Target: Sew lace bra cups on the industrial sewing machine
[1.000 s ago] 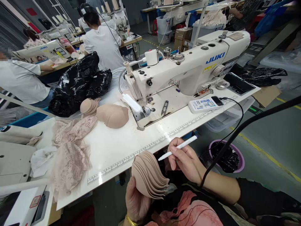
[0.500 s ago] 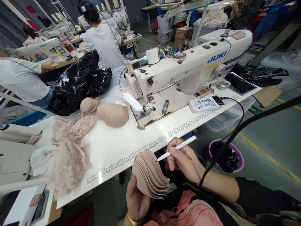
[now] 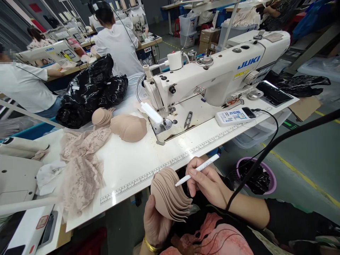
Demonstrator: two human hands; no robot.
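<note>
My left hand (image 3: 156, 223) is closed around the lower side of a fanned stack of beige bra cups (image 3: 166, 194), held over my lap at the table's front edge. Between the thumb and fingers of my right hand (image 3: 204, 180) is a white marker pen (image 3: 198, 169). Its tip points down to the left and lies at the right part of the fanned edges; whether it touches the fabric I cannot tell. More beige bra cups (image 3: 129, 127) rest on the table left of the needle area, with a smaller stack of pads (image 3: 101, 117) behind them.
A white sewing machine (image 3: 212, 78) stands on the table (image 3: 124, 170), with thread snips (image 3: 188, 120) on its bed and a white power bank (image 3: 233, 116) to the right. Beige lace (image 3: 82, 177) lies at the left, black plastic bags (image 3: 90, 92) behind. A black cable crosses the right side.
The pen tip has moved slightly left and down along the fanned cup edges. My left hand and its stack stay nearly still; the camera view has shifted slightly.
</note>
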